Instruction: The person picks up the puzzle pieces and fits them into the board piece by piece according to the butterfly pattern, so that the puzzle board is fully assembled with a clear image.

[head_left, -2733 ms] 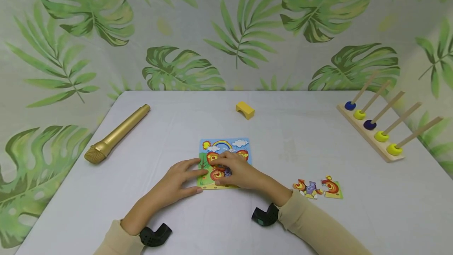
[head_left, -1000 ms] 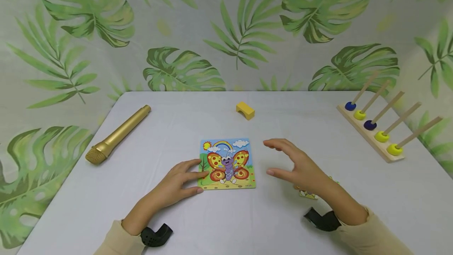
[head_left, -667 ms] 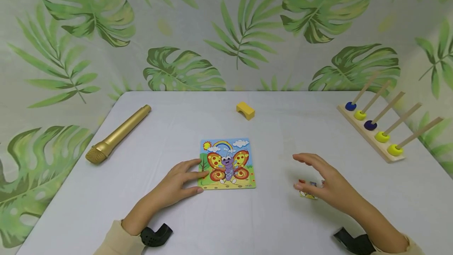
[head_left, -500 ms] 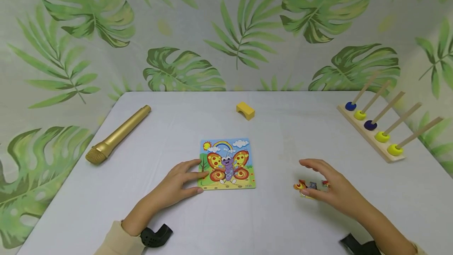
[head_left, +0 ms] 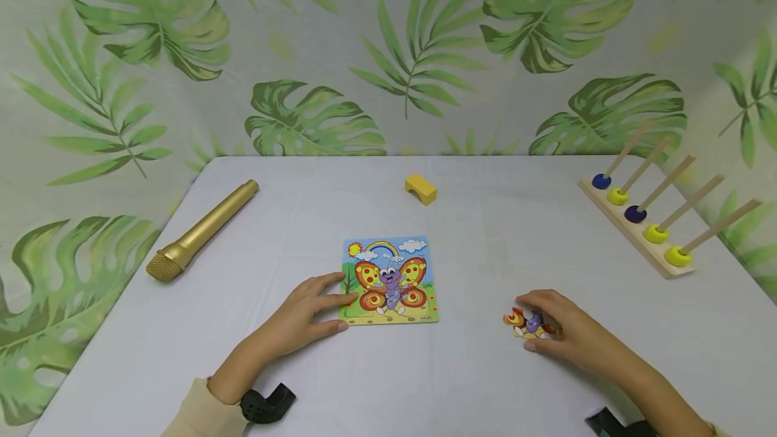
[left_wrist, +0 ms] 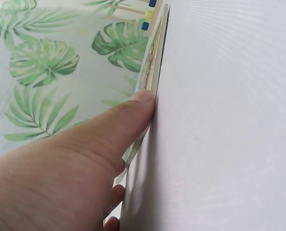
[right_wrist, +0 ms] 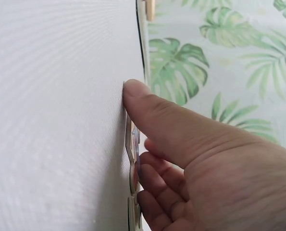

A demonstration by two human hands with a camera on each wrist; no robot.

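A butterfly jigsaw puzzle board (head_left: 393, 278) lies on the white table in the head view. My left hand (head_left: 306, 312) rests at its left side, fingers fairly straight and touching the board; the thumb (left_wrist: 143, 96) meets its near edge in the left wrist view. To the right lie loose puzzle pieces (head_left: 527, 324) with a swirl wing and purple body. My right hand (head_left: 570, 329) spans these pieces, index finger beyond them and thumb on the near side. The right wrist view shows its thumb (right_wrist: 135, 89) by the tabletop and other fingertips close over the pieces. The rightmost piece is mostly hidden.
A golden microphone (head_left: 203, 231) lies at the left of the table. A yellow arch block (head_left: 421, 189) sits behind the board. At the far right stands a wooden peg rack (head_left: 637, 228) with blue, yellow and dark beads. Leaf-patterned cloth (head_left: 388, 52) hangs behind.
My right hand has left the puzzle board, moved right and come down over the loose pieces. The board's picture now shows uncovered. My left hand has stayed in place.
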